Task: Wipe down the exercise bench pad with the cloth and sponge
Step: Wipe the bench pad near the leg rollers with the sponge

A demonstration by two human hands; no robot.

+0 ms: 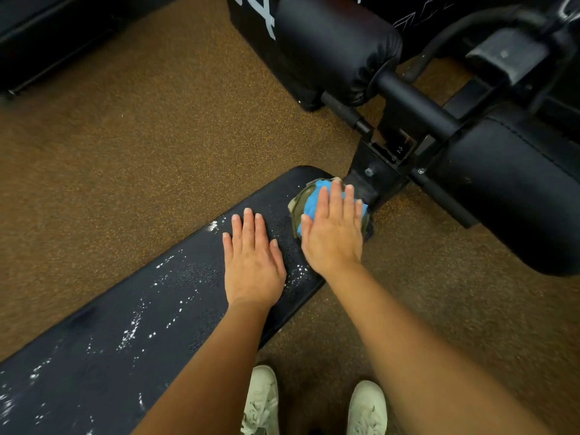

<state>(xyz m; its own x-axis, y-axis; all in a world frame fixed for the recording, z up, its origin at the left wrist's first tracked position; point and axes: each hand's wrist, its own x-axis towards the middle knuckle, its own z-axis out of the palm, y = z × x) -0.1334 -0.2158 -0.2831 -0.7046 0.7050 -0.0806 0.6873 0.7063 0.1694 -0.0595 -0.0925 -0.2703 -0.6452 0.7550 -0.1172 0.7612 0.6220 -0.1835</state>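
Note:
A long black bench pad [131, 324] runs from the lower left up to the middle, wet and flecked with white foam. My left hand [252, 262] lies flat on the pad near its far end, fingers straight. Just to its right, my right hand [332, 233] presses flat on a blue cloth [312, 204] bunched over a grey-green sponge [296, 205] at the pad's end. Much of the cloth and sponge is hidden under my palm.
Black roller pads [335, 42] [514, 189] on a metal frame [383, 164] stand just beyond the bench's end. Brown speckled rubber floor [150, 136] surrounds the bench. My two white shoes [262, 400] stand below, beside the pad's near edge.

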